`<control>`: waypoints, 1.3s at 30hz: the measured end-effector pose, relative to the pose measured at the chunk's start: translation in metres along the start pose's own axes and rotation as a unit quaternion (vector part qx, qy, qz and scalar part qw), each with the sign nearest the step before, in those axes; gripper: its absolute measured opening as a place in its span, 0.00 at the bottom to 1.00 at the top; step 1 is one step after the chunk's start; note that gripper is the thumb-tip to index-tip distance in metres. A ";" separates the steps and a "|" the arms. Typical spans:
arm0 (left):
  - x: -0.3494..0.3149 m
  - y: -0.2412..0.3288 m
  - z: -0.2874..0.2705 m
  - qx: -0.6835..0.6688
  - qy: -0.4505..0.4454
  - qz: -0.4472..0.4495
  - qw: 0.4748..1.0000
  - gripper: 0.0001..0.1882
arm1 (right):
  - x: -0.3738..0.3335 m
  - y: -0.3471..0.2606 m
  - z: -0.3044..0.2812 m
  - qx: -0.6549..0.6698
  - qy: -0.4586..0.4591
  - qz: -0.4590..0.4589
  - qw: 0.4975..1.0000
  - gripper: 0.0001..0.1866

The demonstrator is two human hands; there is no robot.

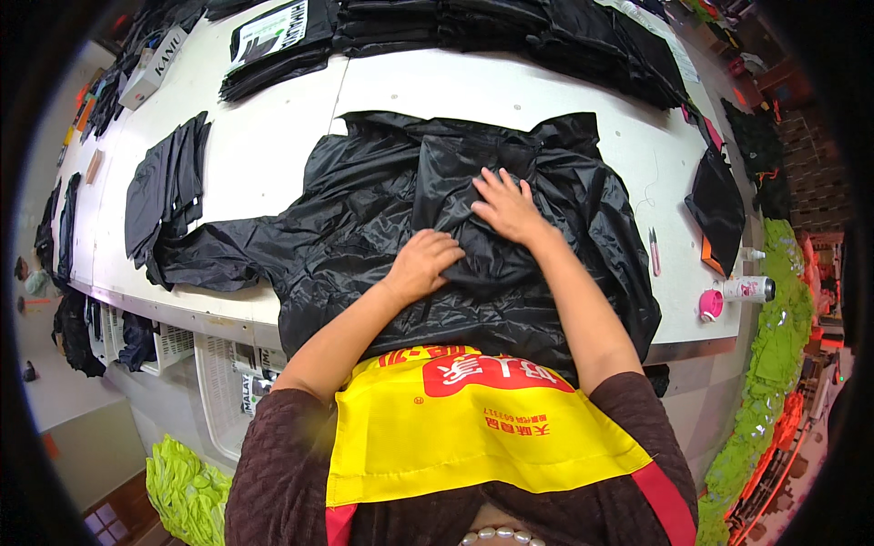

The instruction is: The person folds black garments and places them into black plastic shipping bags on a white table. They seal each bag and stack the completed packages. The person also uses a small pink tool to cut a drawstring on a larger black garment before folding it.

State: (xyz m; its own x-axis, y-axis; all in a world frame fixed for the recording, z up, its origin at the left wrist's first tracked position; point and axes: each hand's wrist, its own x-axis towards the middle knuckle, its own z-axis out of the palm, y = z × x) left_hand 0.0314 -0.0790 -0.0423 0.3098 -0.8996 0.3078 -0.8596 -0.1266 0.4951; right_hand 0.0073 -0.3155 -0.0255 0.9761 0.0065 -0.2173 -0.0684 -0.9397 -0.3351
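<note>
The main workpiece is a glossy black jacket-like garment (355, 218), spread over the near half of a white worktable (273, 164) directly in front of the person. Its near edge reaches the yellow apron (410, 455). One sleeve (218, 250) extends to the left, its end at the lower edge of a pile of dark fabric pieces (167, 187). The surface is creased throughout.

The left hand (423, 264) rests palm down near the middle of the garment. Its fingers are together and slightly bent; whether they pinch any fabric cannot be told. The right hand (507, 207) lies farther from the body and to the right, palm down on the same garment, with fingers extended and spread, gripping nothing.

To the right of the garment, a pair of thread snips (655, 253) lies on the tabletop, apart from both hands. Beyond it, near the right edge, are a pink cap-like item (710, 305) and a white bottle (746, 289) lying on its side.

Along the far side, folded black garments (510, 27) are stacked in a row. A white box (155, 68) occupies the far left. Below the table's left edge is a white plastic crate (214, 391).
</note>
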 end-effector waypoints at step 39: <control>0.055 -0.036 0.018 -0.026 0.020 -0.092 0.995 0.10 | -0.051 0.006 0.022 0.063 0.268 -0.179 0.945 0.07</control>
State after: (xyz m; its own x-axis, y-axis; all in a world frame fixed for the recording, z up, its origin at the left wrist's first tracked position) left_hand 0.0718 -0.1316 -0.0574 0.4766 -0.8457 0.2400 -0.7651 -0.2646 0.5871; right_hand -0.0470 -0.3143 -0.0363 0.9036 0.1101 0.4141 0.2941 -0.8623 -0.4123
